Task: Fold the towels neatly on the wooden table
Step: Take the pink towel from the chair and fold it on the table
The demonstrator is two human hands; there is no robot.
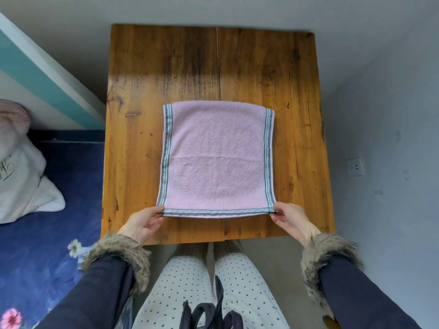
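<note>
Bare wood lay open all round the pink striped-edged towel (pixel 217 160) on the square wooden table (pixel 297 91), which nothing else occupied

My one view: head-worn wide-angle camera, facing forward and steeply down, close over the table (pixel 166 67) from its near edge.

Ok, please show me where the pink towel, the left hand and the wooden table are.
pink towel (pixel 217 160), head view, middle of cloth.
left hand (pixel 142 222), head view, back of hand.
wooden table (pixel 166 67), head view, bare far top.
</note>
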